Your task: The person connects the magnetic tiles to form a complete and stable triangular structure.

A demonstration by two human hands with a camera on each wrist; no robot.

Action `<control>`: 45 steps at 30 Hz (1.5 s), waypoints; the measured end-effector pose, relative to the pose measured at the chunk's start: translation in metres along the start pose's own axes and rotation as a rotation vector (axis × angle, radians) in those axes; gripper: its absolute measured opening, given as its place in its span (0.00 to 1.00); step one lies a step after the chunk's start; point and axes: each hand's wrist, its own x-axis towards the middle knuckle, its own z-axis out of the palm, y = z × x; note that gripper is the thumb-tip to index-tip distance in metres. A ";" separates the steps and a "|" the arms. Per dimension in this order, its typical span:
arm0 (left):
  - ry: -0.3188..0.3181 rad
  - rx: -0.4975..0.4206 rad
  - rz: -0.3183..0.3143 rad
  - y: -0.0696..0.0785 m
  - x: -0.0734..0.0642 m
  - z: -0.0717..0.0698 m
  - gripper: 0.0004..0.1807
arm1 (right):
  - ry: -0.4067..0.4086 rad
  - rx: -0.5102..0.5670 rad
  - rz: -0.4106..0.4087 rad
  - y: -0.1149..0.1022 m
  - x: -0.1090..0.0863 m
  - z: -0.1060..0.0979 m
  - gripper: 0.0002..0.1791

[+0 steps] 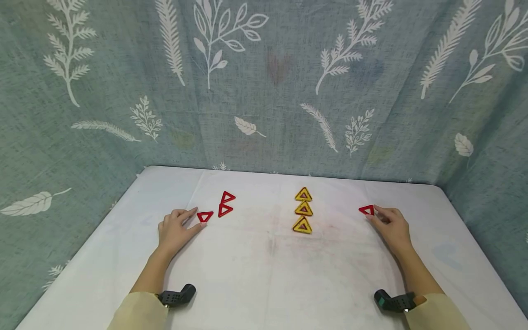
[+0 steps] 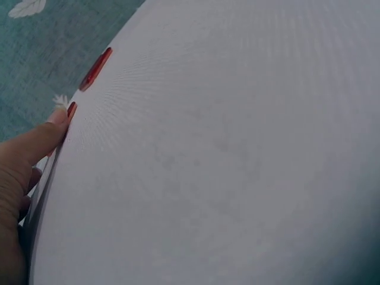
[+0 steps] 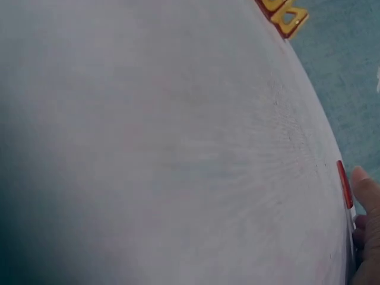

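Note:
On the left of the table my left hand (image 1: 175, 231) pinches a small red triangle (image 1: 205, 216) between thumb and forefinger, its point toward me. The thumb (image 2: 41, 139) lies right against that piece in the left wrist view. Just beyond it are two more red triangles, one (image 1: 225, 210) nearer and one (image 1: 227, 197) farther back. Over on the right, my right hand (image 1: 393, 229) holds another red triangle (image 1: 367, 210) by its right side, thumb and fingertip at its edge. The right wrist view shows this red triangle (image 3: 345, 184) edge-on beside the thumb.
Between the hands, three yellow triangles with dark red centres form a column: back (image 1: 304, 194), middle (image 1: 304, 209) and front (image 1: 303, 225). A white cloth covers the table (image 1: 264, 275). Behind it hangs a blue-green curtain (image 1: 264, 101) with white leaf prints.

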 end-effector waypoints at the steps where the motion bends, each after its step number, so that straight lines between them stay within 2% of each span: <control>1: -0.003 0.005 -0.003 0.000 0.001 0.000 0.38 | -0.001 -0.004 0.004 0.000 0.002 0.001 0.29; 14: 0.009 -0.019 0.005 0.001 0.001 0.002 0.33 | -0.007 -0.087 0.031 -0.003 0.009 0.007 0.31; 22: 0.017 -0.036 0.014 0.003 -0.002 0.001 0.31 | -0.018 -0.108 -0.007 -0.001 0.009 0.009 0.27; 25: 0.013 -0.046 0.033 0.003 -0.005 0.002 0.31 | -0.020 -0.121 -0.027 0.000 0.007 0.008 0.26; 32: -0.020 -0.055 0.125 0.006 -0.014 0.002 0.28 | -0.028 -0.149 -0.093 -0.003 0.000 0.002 0.24; 36: -0.032 -0.061 0.136 0.008 -0.019 0.002 0.27 | -0.035 -0.136 -0.102 -0.004 -0.003 0.002 0.24; 45: -0.021 -0.068 0.189 0.017 -0.036 0.006 0.27 | -0.027 -0.115 -0.176 -0.002 -0.016 0.002 0.25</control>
